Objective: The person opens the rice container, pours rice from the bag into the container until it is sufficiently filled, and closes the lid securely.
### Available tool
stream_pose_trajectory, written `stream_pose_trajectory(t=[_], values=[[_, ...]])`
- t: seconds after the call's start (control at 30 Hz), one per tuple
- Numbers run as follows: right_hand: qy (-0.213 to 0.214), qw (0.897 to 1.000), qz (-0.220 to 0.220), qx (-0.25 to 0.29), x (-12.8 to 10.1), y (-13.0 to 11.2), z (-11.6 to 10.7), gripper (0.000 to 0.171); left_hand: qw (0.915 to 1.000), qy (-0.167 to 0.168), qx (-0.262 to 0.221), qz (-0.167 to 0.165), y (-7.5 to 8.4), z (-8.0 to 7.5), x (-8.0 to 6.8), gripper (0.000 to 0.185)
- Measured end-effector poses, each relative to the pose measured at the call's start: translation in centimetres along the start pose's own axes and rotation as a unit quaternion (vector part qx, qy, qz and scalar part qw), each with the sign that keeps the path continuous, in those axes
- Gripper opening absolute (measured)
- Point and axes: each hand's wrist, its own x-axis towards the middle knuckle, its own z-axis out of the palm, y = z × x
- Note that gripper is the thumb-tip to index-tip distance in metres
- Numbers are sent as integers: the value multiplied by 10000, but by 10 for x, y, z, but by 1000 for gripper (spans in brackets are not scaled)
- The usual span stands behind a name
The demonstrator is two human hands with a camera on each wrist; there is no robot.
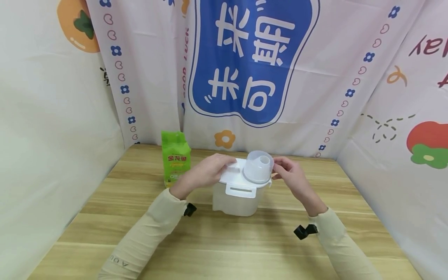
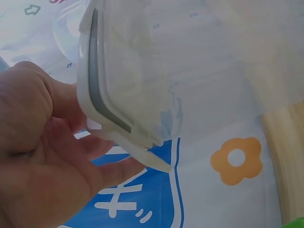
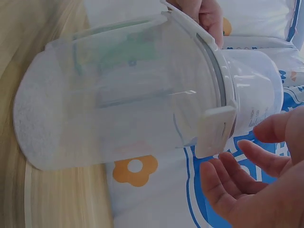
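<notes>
A clear plastic storage container stands upright on the table, topped by a white lid. Upside down on the lid's right part sits a clear measuring cup. On the near side, a slotted latch sticks outward. My left hand grips the lid's left edge, thumb at the rim and fingers by another latch. Beside the cup is my right hand, its fingers loosely bent and holding nothing. In the right wrist view, those fingertips are close to the cup and a side latch.
A green printed bag stands left of the container, behind my left forearm. Printed cloth hangs behind the wooden table and along both sides.
</notes>
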Motion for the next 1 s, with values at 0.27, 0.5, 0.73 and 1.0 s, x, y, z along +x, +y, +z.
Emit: stream_pose_trajectory(t=[0.27, 0.5, 0.73, 1.0], values=[[-315, 9993, 162, 133, -2, 3, 3, 37, 9987, -313, 3, -398, -3, -9, 11, 35], [-432, 9977, 215, 479, -7, 8, 4, 29, 9982, -76, -98, -583, -7, -5, 17, 38], [-434, 9940, 253, 976, -11, 16, 11, 20, 9943, 593, -423, -783, -17, 2, 18, 35], [-526, 9902, 217, 1271, -15, 24, 18, 20, 9884, 946, -726, -942, -25, 8, 22, 33]])
